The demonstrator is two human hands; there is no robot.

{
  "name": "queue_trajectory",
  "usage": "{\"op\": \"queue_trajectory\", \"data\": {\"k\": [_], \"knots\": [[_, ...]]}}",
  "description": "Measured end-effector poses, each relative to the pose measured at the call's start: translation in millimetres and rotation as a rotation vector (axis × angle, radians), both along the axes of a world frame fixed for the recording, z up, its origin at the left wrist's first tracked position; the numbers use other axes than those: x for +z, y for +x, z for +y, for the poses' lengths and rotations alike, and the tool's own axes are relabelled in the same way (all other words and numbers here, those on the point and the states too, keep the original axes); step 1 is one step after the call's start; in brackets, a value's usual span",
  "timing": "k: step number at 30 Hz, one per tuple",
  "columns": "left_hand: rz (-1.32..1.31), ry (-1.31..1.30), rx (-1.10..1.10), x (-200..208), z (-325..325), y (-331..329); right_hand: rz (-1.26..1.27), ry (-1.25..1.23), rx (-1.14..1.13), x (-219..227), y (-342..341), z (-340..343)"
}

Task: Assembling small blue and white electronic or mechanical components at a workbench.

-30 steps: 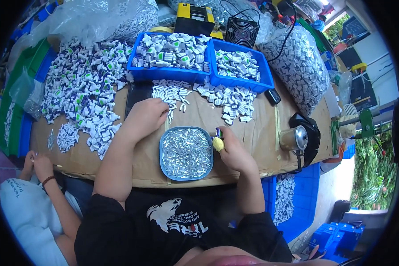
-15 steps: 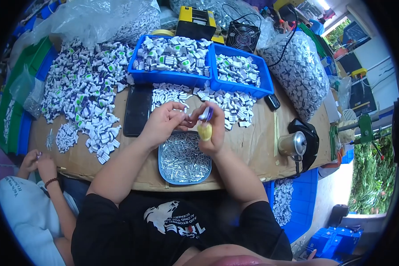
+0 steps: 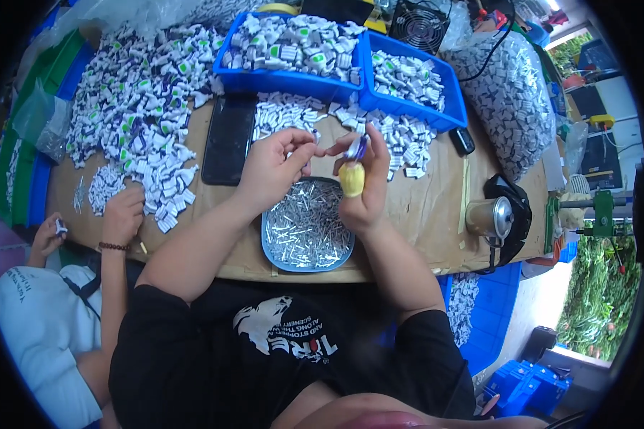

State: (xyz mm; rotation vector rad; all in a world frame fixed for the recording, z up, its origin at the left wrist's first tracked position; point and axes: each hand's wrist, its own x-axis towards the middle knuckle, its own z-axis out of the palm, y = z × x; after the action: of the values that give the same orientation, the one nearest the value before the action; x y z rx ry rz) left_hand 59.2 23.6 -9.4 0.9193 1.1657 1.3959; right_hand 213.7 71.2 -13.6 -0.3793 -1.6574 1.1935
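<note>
The work surface is a table with a brown, paper-like covering, its front edge bowed by the lens. At the rear stand two rectangular, smooth-walled blue bins, set side by side and filled with moulded white parts; those in the larger bin carry green and purple areas. A square-framed black fan stands behind them. A broad loose heap of similar parts covers the left side. To the right leans a bulging transparent bag of small white pieces. A flat, glossy black panel lies left of centre.

A shallow blue tray, square with rounded corners, sits near the front edge and contains thin, shiny, metal-like pins in random orientation.

Both hands are raised above the rear of the tray. The right hand grips a white-and-purple part at its fingers; a rounded yellow cover shows at the thumb. The left hand is closed in a pinch on a tiny piece, too small to identify. The fingertips of both hands are close together; contact cannot be determined.
</note>
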Motion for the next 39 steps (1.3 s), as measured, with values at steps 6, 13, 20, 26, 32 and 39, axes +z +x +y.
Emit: {"op": "queue_trajectory", "data": {"k": [6,13,20,26,32,39], "knots": [[0.188,0.107,0.072,-4,-1,2,-0.408,0.103,-0.102,-1,9,12],[0.385,0.192,0.099,-6,-3,0,-0.468,0.187,-0.088,7,7,6],[0.556,0.298,0.149,3,-2,-1,-0.453,0.153,-0.081,6,6,7],[0.828,0.529,0.196,-1,2,-4,-0.517,0.136,-0.097,6,5,8],[0.887,0.540,0.167,0,-2,-2,-0.507,0.126,-0.107,4,2,8],[-0.119,0.075,0.027,-8,3,4,-0.385,-0.100,-0.047,-1,4,2]]}}
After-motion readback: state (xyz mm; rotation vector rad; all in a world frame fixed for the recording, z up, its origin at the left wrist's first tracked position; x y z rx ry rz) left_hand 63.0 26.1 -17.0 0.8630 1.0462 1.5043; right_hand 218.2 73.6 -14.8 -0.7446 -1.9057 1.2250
